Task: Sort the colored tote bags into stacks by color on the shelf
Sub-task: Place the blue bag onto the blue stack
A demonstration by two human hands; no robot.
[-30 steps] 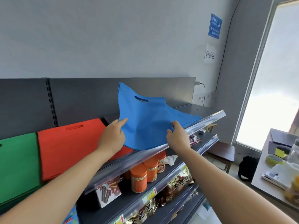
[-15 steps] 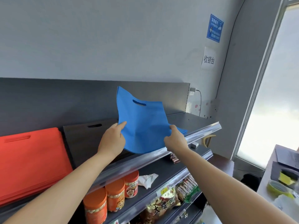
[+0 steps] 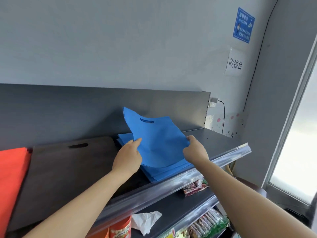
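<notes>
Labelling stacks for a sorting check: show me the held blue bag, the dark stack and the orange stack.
held blue bag (image 3: 159,143), head view, middle of its face.
dark stack (image 3: 68,169), head view, top bag's face.
orange stack (image 3: 12,169), head view, top face.

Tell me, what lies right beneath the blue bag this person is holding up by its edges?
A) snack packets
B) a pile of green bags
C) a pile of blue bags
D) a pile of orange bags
C: the blue tote bag, gripped at its edges by the left hand and the right hand, is raised over a flat blue stack.
</notes>
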